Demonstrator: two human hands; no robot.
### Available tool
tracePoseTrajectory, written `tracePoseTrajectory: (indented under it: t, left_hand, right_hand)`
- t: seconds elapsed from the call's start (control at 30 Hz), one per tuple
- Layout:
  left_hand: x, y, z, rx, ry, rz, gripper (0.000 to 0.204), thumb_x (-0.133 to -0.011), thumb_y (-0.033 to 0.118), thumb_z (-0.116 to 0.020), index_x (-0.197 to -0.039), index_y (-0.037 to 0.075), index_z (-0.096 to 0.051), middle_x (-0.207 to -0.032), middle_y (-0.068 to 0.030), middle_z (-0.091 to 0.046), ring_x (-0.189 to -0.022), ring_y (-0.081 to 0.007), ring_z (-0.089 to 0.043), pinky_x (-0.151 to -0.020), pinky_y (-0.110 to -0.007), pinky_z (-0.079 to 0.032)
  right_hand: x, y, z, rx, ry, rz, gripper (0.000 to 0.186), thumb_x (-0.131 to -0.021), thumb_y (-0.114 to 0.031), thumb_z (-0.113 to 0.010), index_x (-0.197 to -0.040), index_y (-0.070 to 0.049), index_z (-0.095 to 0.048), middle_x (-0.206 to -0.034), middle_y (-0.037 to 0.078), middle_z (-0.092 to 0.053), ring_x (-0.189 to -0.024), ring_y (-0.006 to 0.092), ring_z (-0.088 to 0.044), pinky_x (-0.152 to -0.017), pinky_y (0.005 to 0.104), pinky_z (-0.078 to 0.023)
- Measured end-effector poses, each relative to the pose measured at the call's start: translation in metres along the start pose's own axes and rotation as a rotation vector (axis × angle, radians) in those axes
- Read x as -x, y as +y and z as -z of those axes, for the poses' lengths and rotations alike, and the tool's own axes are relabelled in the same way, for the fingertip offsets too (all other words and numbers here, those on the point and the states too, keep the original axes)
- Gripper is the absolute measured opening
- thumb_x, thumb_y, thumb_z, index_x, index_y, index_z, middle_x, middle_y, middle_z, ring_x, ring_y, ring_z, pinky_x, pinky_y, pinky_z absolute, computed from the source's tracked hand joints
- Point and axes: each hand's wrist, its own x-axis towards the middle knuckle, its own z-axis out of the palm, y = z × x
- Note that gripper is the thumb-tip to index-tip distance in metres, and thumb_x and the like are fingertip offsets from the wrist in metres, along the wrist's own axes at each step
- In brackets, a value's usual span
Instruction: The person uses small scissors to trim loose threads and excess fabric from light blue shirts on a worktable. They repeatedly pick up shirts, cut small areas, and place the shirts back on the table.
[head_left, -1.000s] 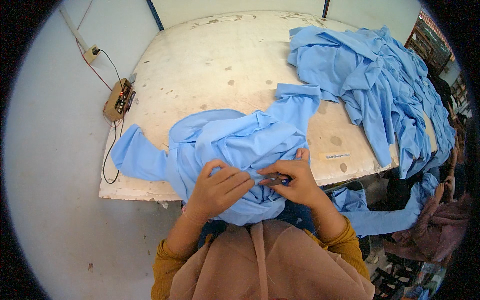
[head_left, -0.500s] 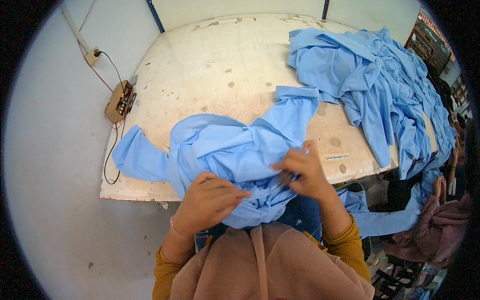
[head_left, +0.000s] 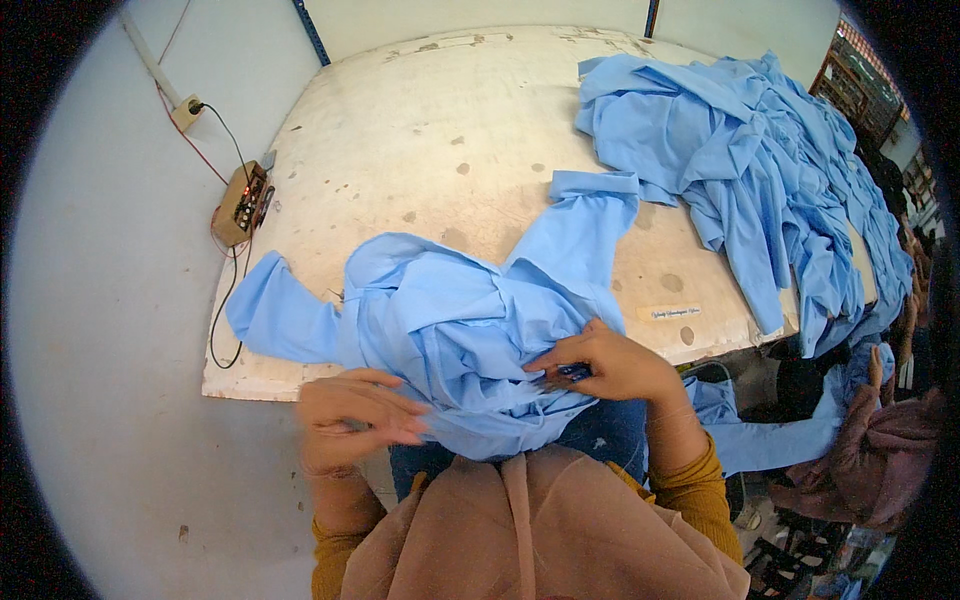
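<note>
A light blue garment lies crumpled over the table's near edge, its lower part gathered on my lap. One sleeve points to the left and the other to the far right. My right hand is closed around small dark-blue-handled thread snips, partly hidden by the fingers, at the garment's right side. A blurred grey blade shows at the fingertips, over the cloth. At the garment's near left edge is my left hand, blurred by motion, its fingers stretched out with nothing visible in them.
The worn, pale table stands against a wall. More blue garments are heaped at its far right, hanging over the edge. A small control box with cables is on the left. Another person's sleeve shows at the right.
My left hand has moved left and away from the cloth. My right hand has come down and slightly nearer with the snips. The garment's middle folds have shifted.
</note>
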Motion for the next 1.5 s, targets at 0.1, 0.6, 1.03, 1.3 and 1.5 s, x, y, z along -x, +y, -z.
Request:
tracePoseTrajectory:
  t: [0.1,0.6,1.03,1.3,1.5]
  left_hand:
    - [0.019,-0.011,0.033,-0.216,0.376,0.101,0.017,-0.082,0.011,-0.075,-0.094,0.002,-0.068,-0.102,-0.0136,-0.071,-0.104,-0.0260,-0.068,-0.096,-0.048,-0.047]
    - [-0.019,-0.047,-0.029,-0.755,-0.319,0.126,0.054,-0.076,0.012,-0.075,-0.128,0.019,-0.061,-0.127,-0.0034,-0.063,-0.125,-0.0216,-0.054,-0.116,-0.051,-0.022]
    - [-0.001,-0.068,-0.043,-0.758,-0.203,0.004,0.036,-0.076,0.005,-0.070,-0.108,0.020,-0.073,-0.116,0.0058,-0.069,-0.119,-0.0142,-0.057,-0.116,-0.047,-0.020]
    - [0.009,-0.081,-0.046,-0.701,-0.178,0.017,0.033,-0.071,0.005,-0.070,-0.097,0.024,-0.076,-0.113,0.0107,-0.069,-0.115,-0.0117,-0.057,-0.118,-0.047,-0.016]
    - [0.010,-0.081,-0.048,-0.734,-0.198,0.022,0.033,-0.072,0.005,-0.069,-0.098,0.025,-0.075,-0.114,0.0107,-0.068,-0.115,-0.0121,-0.057,-0.118,-0.049,-0.015]
  right_hand:
    - [0.004,-0.001,0.021,-0.220,0.132,0.073,0.036,-0.071,0.000,-0.064,-0.105,-0.010,-0.074,-0.094,0.009,-0.072,-0.081,0.0212,-0.063,-0.077,0.0319,-0.043]
    - [0.005,0.068,0.031,-0.097,0.696,-0.118,0.018,-0.080,-0.003,-0.066,-0.097,-0.009,-0.068,-0.092,0.004,-0.064,-0.083,0.0158,-0.059,-0.076,0.0282,-0.043]
    - [-0.002,0.007,0.031,0.645,0.386,-0.173,0.029,-0.073,-0.009,-0.071,-0.101,-0.017,-0.072,-0.091,0.003,-0.061,-0.087,0.0232,-0.057,-0.082,0.0395,-0.037]
    - [0.002,0.066,0.039,-0.158,0.644,-0.165,0.007,-0.086,-0.013,-0.070,-0.084,-0.007,-0.069,-0.079,0.002,-0.061,-0.071,0.0132,-0.052,-0.069,0.0280,-0.037]
    - [0.035,0.070,0.074,-0.286,1.065,-0.256,0.015,-0.089,-0.006,-0.065,-0.103,-0.003,-0.065,-0.091,0.000,-0.064,-0.084,0.0100,-0.054,-0.075,0.0244,-0.042]
